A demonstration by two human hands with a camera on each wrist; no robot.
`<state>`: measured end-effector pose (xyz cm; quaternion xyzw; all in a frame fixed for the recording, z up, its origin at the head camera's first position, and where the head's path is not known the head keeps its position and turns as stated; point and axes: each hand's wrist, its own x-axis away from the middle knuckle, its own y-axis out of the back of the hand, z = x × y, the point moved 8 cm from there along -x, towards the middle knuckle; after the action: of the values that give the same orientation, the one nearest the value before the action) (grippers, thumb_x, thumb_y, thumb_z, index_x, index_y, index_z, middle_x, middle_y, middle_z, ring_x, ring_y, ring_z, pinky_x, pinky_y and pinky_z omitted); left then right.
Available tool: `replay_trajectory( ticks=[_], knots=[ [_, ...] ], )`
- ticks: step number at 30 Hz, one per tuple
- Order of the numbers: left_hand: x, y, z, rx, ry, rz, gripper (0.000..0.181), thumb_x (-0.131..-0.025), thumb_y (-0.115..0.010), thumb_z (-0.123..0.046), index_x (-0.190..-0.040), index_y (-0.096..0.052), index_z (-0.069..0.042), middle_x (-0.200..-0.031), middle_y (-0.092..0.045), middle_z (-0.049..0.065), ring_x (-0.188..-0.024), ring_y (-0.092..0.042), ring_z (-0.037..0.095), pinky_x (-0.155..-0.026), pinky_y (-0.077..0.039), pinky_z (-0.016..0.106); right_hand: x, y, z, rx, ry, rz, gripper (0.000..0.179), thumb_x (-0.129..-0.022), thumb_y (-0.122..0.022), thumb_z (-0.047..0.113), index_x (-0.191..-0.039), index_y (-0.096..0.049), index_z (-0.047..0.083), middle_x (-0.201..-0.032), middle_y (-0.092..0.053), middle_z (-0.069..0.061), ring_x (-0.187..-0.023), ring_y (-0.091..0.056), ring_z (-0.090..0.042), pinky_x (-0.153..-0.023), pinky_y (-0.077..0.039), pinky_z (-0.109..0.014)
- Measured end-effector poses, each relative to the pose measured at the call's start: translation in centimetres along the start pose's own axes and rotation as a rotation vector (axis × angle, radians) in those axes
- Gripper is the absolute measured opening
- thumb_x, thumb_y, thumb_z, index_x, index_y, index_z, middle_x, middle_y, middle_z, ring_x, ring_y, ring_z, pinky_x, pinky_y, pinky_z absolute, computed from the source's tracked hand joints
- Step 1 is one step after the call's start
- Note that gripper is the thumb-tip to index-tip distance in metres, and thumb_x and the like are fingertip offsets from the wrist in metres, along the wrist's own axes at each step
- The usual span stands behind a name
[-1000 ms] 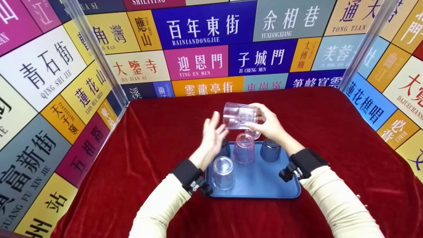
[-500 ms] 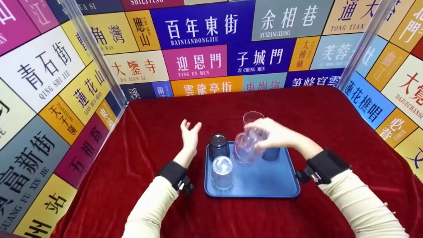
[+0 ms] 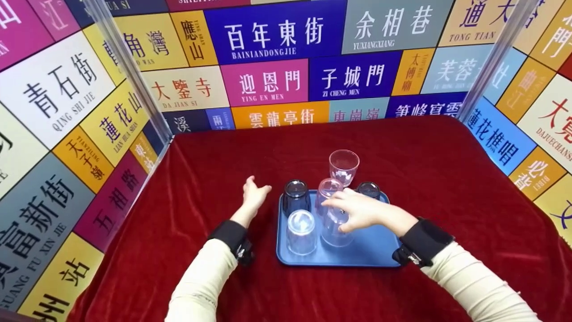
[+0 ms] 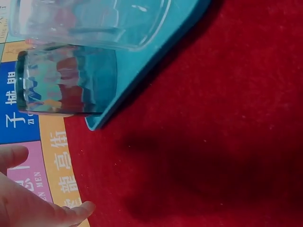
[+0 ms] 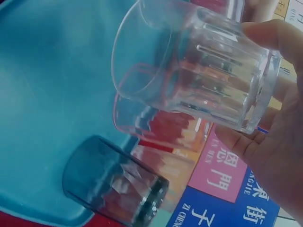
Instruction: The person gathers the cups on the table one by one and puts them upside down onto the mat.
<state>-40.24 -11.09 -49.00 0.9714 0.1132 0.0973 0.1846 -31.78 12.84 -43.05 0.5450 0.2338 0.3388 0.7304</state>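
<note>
My right hand [image 3: 366, 211] grips a clear drinking glass [image 3: 334, 232] round its base, mouth down, at the middle of the blue tray [image 3: 373, 250]. In the right wrist view, thumb and fingers curl round the base of that clear glass [image 5: 208, 66]; whether its rim touches the tray I cannot tell. Left of the tray, my left hand [image 3: 254, 197] has its fingers spread and holds nothing. Upside down on the tray stand a clear glass [image 3: 301, 237] at front left, a dark glass [image 3: 296, 201] at back left, a pink glass [image 3: 330, 184], and another dark glass [image 3: 369, 189].
Just behind the tray, an upright clear glass [image 3: 344, 165] stands on the red cloth [image 3: 214, 161]. Panels printed with street names [image 3: 272, 36] close off the back and sides. Clear posts [image 3: 134, 71] rise at the back corners.
The clear glass in my right hand was sideways above the tray; it is now mouth down and lower, nearer the front. My left hand has moved away leftward from beside that glass.
</note>
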Motion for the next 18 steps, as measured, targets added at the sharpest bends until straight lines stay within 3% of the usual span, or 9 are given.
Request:
replay_trajectory(
  ticks=[7,18],
  knots=[
    [0.1,-0.2,0.5,-0.007,0.013,0.007,0.066,-0.08,-0.06,-0.012,-0.138,-0.03,0.0,-0.14,-0.031,0.024,-0.128,-0.032,0.037,-0.106,-0.027,0.042,-0.4,-1.4,0.1,0.012,0.0,0.018,0.064,-0.068,-0.069,0.024,-0.127,-0.051,0.004,-0.121,-0.052,-0.013,-0.107,-0.045,-0.027,-0.09,-0.043,-0.044],
    [0.2,-1.1,0.7,0.04,0.005,0.045,0.066,-0.08,-0.059,-0.011,-0.138,-0.029,0.002,-0.139,-0.03,0.026,-0.127,-0.033,0.035,-0.106,-0.028,0.041,-0.6,-2.7,-0.2,0.016,-0.046,0.035,0.065,-0.068,-0.07,0.026,-0.128,-0.051,0.007,-0.121,-0.052,-0.01,-0.104,-0.043,-0.024,-0.081,-0.047,-0.04]
  ],
)
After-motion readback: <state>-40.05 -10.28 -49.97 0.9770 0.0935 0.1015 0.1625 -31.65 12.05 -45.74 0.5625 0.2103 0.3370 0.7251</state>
